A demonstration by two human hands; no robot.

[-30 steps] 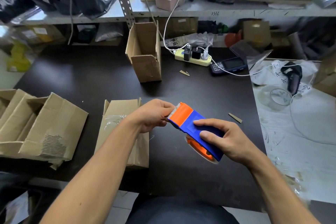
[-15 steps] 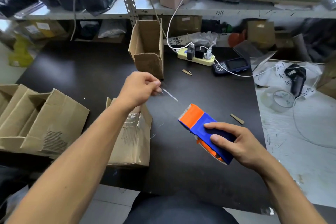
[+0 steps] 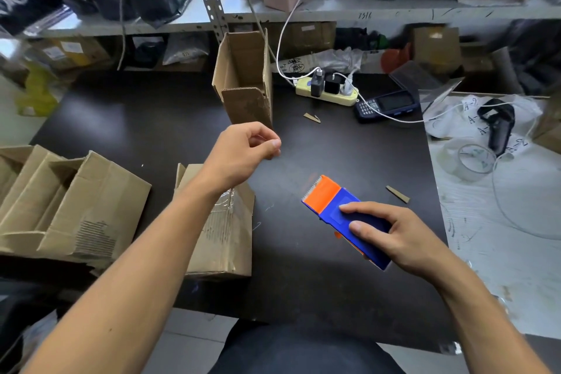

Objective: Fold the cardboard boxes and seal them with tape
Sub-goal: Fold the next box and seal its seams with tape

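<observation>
My right hand grips a blue and orange tape dispenser just above the dark table, its toothed orange end pointing up and left. My left hand is raised above and to the left of it, thumb and fingertips pinched on the end of a clear tape strip that barely shows. A small taped cardboard box lies under my left forearm. An open cardboard box stands upright behind my left hand.
Opened, crumpled boxes lie at the left edge. A power strip, a handheld terminal, a clear tape roll and a black scanner sit at the back right. Cardboard scraps dot the table.
My left hand left the dispenser's mouth and rose up and left, drawing out clear tape. My right hand lowered the dispenser to the right. The view shifted slightly.
</observation>
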